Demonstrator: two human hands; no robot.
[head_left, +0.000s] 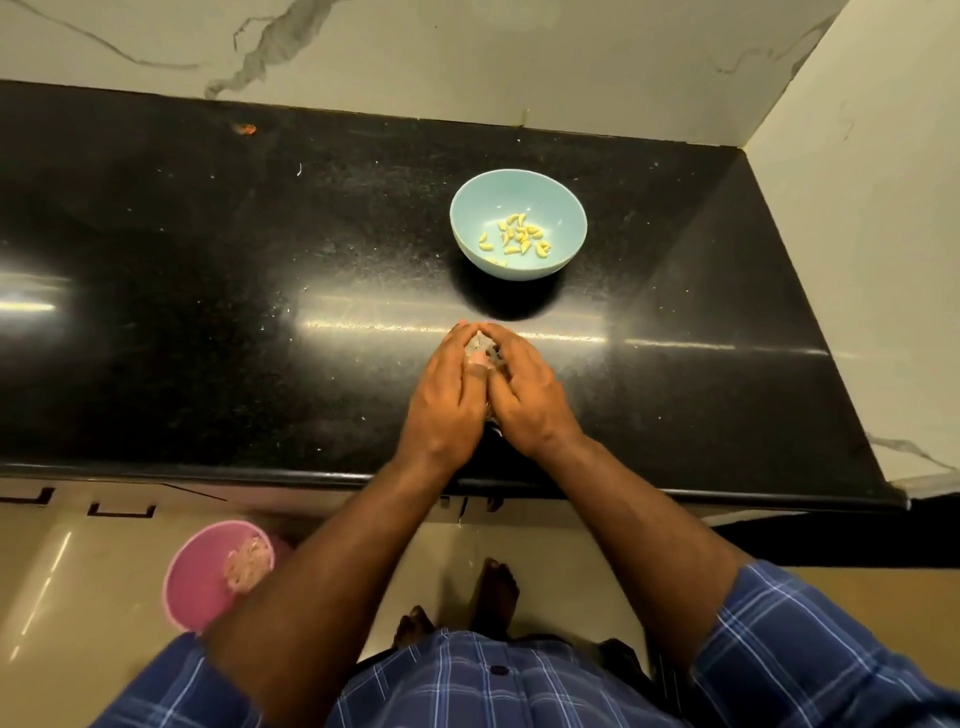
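1. Cupping a pale papery clump (480, 347) between my left hand (444, 400) and my right hand (530, 395), I have the fingers of both curled round it, fingertips meeting at the far side. It sits on the black counter (208, 260), near the blue bowl (563, 218) but apart from it, and is mostly hidden by my palms (garlic skin or a part-peeled bulb, I cannot tell which).
2. The stuff looks light and flaky. If I lift with any gap under my palms or between my thumbs, I expect bits to drop out and scatter.
3. If I push forward while squeezing, my fingertips could knock the bowl. On stone this polished it would probably slide, and the peeled cloves (517, 236) inside could jump out.
4. The pink bin (197, 577) stands on the floor, low on my left and below the counter edge. A loose hold on the way there would likely shed flakes by my bare feet (498, 587).
5. The counter is black speckled stone with bright streaks of glare. Pale crumbs are scattered over it, and a small orange scrap (245, 129) lies at the back left.
6. Pale walls (467, 52) with grey veining meet in a corner on the right. The floor (78, 597) is glossy beige tile, and the bin holds pale peelings (248, 564).
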